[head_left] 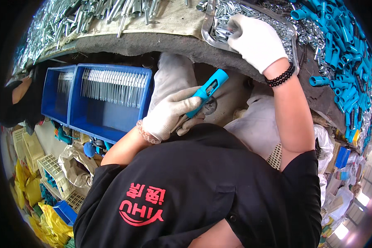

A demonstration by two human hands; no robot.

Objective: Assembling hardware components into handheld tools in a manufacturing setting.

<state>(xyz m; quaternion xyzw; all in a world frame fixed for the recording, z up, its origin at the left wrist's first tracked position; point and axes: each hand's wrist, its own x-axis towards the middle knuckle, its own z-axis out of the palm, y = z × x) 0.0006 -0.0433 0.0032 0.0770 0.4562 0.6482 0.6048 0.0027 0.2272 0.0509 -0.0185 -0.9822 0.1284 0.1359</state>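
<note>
My left hand [169, 112], in a white work glove, is closed around a teal plastic tube [216, 79] with a slot cut in its side. The tube tilts up to the right, above my lap. My right hand [258, 43], also gloved, is over a metal tray [208, 34] at the table's near edge. Its thumb and fingers are curled together among small silver metal pins [231, 12]. Whatever they pinch is hidden by the glove.
Many teal tubes [345, 49] lie heaped at the right, with springs beside them. Silver metal tubes [76, 18] are piled at the far left on a cloth-covered table [173, 20]. Blue bins [107, 134] with rows of thin metal rods stand left of my legs. Another person's arm [21, 90] shows beyond them.
</note>
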